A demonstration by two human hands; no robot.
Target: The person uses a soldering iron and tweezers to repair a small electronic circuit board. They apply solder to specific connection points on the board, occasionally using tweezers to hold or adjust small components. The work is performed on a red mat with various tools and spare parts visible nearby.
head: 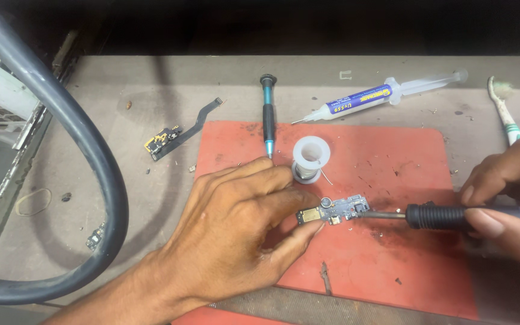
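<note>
Landmark: red mat (392, 253), flat, rubbery-looking, rounded corners, scuffed and flecked with dark debris, lying on a dull grey counter (151, 90).

Small circuit board (332, 212): thin, irregular outline, gold patch at its left end, dark components along the top. Lies on the mat, left of mat centre.

Left hand (236, 235): rests on the mat's left edge, fingers curled close, thumb and forefinger tips pinching the board's left end.

Right hand (507, 192): at the mat's right edge, closed around the soldering iron (446, 215). Iron has a ribbed black grip and a slim metal tip; the tip meets the board's right end, though actual contact is hard to confirm.

Solder spool (309, 157): white plastic, round, on the mat just above the board; a short wire end sticks out.

Screwdriver (268, 114): black and teal, slender, tip on the mat's upper edge.

Syringe (380, 95): translucent, blue label, off the mat above it.

Toothbrush (504, 108): worn, beyond the mat's upper right corner.

Flex cable (179, 133): left of the mat.

Thick grey hose (91, 156): curves far left of the mat.

Mat's lower right area is open.
</note>
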